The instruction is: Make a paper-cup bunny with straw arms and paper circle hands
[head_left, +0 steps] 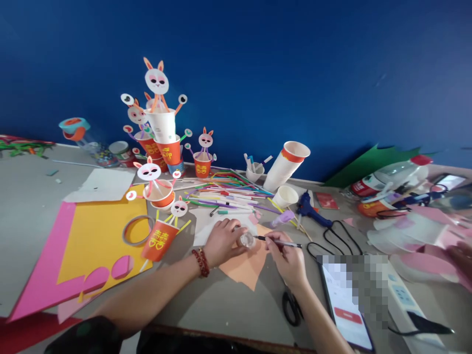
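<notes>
My left hand [223, 242], with a beaded bracelet at the wrist, is closed on a small clear round piece [248, 240], perhaps a cap. It presses the piece down on light orange paper [246, 271]. In my right hand [289, 260] is a pen [285, 243], its tip pointing left at the rim of the round piece; I cannot tell whether it touches. White paper [202, 225] lies under the orange sheet's far side. Black-handled scissors [291, 309] lie beside my right forearm, partly hidden by it.
Rabbit-faced paper cups [159, 244] stand or lean at the left. Nearby are a tape roll [127, 236] and yellow paper [84, 236]. Coloured sticks [224, 189] lie behind my hands. Rightward are a blue glue gun [311, 210], its cord, a phone [344, 305] and another person's hand [460, 258].
</notes>
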Demonstrator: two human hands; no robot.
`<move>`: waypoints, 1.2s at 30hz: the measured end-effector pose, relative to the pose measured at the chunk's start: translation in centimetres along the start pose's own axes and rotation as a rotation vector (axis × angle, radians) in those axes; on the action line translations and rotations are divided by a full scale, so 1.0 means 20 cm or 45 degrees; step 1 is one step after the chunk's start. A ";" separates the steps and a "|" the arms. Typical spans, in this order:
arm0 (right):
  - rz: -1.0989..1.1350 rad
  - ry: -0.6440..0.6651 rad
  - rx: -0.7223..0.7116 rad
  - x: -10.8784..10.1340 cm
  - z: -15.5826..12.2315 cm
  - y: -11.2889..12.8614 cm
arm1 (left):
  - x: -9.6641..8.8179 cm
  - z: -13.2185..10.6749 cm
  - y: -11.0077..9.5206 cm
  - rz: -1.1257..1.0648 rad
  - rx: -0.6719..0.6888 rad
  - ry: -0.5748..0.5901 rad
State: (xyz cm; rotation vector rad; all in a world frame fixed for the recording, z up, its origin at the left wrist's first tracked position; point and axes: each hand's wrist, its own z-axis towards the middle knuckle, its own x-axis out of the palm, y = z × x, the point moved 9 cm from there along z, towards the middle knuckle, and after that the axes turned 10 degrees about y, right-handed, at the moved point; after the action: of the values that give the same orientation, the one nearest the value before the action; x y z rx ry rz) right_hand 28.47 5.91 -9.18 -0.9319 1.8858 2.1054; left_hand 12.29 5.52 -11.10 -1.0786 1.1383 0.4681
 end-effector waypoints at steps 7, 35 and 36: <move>0.118 -0.072 0.030 0.02 -0.03 -0.06 | 0.00 0.00 0.00 -0.008 0.010 0.003; 0.477 -0.222 -0.015 0.05 -0.04 -0.15 | 0.00 0.00 0.00 0.015 0.002 -0.010; 0.480 -0.223 -0.019 0.05 -0.04 -0.14 | 0.00 0.00 0.01 0.013 0.002 -0.010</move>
State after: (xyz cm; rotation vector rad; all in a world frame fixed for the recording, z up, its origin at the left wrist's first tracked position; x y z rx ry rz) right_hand 29.35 5.46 -12.08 -0.3961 2.0839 2.3131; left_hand 12.16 5.50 -11.14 -1.0694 1.1377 0.4792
